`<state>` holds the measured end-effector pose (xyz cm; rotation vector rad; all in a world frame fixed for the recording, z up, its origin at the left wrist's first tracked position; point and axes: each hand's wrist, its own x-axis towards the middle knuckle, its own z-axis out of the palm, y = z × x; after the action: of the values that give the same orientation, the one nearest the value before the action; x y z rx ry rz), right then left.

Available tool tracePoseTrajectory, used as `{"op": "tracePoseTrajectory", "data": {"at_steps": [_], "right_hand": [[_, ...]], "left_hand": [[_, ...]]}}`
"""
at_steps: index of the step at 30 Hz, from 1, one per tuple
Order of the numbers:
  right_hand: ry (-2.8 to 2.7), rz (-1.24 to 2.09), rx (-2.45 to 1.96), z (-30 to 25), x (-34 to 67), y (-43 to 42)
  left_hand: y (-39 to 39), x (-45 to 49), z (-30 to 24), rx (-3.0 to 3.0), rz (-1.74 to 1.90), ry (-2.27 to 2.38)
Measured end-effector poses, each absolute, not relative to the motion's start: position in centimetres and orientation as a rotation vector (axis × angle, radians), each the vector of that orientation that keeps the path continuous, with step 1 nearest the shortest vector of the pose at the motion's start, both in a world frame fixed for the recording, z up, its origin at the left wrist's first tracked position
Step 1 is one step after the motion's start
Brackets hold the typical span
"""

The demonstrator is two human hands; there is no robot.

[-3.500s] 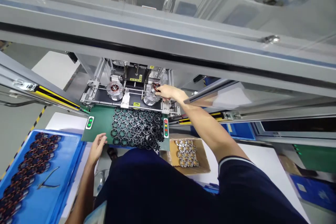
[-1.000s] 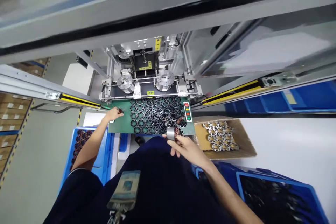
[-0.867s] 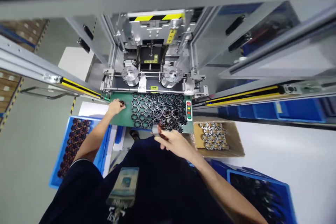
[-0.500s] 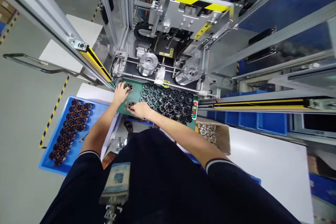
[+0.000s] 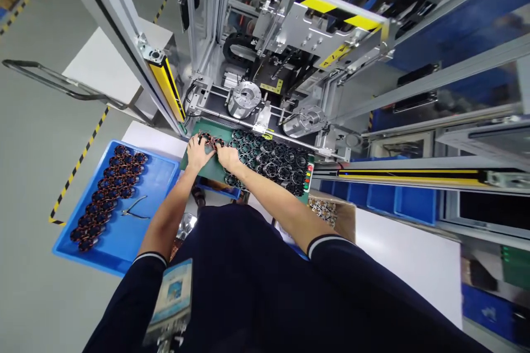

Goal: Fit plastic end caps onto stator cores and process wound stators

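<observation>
On the green mat (image 5: 189,161), my left hand (image 5: 197,153) has its fingers curled round a copper-wound motor stator (image 5: 205,136). Its thumb reaches right, towards a second wound stator (image 5: 218,142). My right hand (image 5: 227,158) grips that second stator at its near side, so the two stators sit side by side at the far left of the mat. Just right of my right hand, rows of dark metal rings (image 5: 271,157) cover much of the mat, some of them stacked.
Beyond the mat stands a machine with two round metal fixtures (image 5: 245,98) behind a rail. At left, a blue tray (image 5: 151,176) holds many wound stators and a pair of pliers (image 5: 136,209). A cardboard box (image 5: 345,220) of silvery rings and a button strip (image 5: 308,176) are at right.
My right hand has moved away from me and rightwards with its stator, bringing it beside the one at my left hand. The whole view has shifted slightly.
</observation>
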<state>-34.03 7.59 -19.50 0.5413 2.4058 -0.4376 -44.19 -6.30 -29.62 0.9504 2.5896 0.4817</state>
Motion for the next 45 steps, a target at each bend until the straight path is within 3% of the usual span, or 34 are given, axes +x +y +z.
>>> {"op": "tracePoseTrajectory", "data": {"at_steps": [9, 19, 25, 33, 45], "right_hand": [[2.374, -1.048, 0.469, -16.2, -15.3, 7.7], [2.366, -1.252, 1.330, -16.9, 6.8, 10.4], [2.602, -1.216, 1.585, -18.8, 4.7, 12.2], [2.802, -1.150, 1.557, -20.1, 3.1, 13.8], [2.778, -1.126, 1.526, -21.9, 3.8, 9.7]], "left_hand": [[-7.0, -43.3, -27.6, 0.828, 0.662, 2.651], [-11.5, -31.1, -23.6, 0.760, 0.760, 2.692], [-6.1, -24.0, -23.1, 1.085, 0.762, 2.436], [1.5, -22.6, -20.8, 1.530, 0.801, 2.156], [-8.0, -23.4, -23.2, 1.112, 0.647, 2.422]]}}
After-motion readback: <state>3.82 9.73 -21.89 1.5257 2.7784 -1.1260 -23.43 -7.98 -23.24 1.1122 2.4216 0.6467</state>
